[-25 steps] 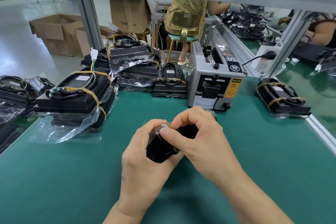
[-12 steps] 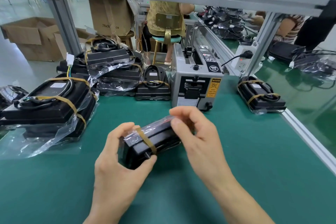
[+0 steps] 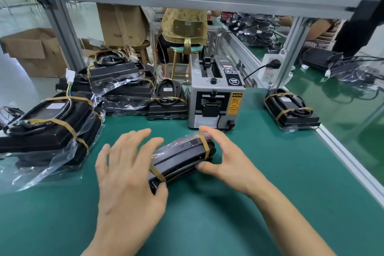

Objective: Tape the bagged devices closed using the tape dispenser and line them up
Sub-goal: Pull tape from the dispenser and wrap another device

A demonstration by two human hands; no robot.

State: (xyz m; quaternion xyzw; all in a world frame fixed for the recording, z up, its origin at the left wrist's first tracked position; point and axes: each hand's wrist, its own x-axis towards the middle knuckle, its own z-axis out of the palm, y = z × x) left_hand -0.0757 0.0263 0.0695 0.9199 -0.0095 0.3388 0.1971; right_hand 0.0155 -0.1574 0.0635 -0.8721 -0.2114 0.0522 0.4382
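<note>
- I see the bagged device (image 3: 182,158) near the middle of the green tabletop (image 3: 270,203), lying slantwise between my hands: a long black unit inside clear wrinkled plastic.
- Two tan tape bands cross it, one near its right end, one near its left end.
- My right hand (image 3: 228,158) grips the right end, fingers curled over the top and thumb pressed against the near side.
- My left hand (image 3: 128,164) is spread with straight fingers at the left end; the thumb touches the device's near corner, the fingers are blurred above it.
- The grey tape dispenser (image 3: 216,102) stands just behind the device, toward the far edge of the tabletop; its yellow warning label is too small to read.
- One taped device (image 3: 291,110) lies by the right edge.
- A pile of bagged devices (image 3: 49,127) sits along the left edge, cut off by the frame, and more of them (image 3: 124,87) are stacked at the far left corner, with loose plastic hiding their lower parts.
- The held device's underside is hidden from me.
</note>
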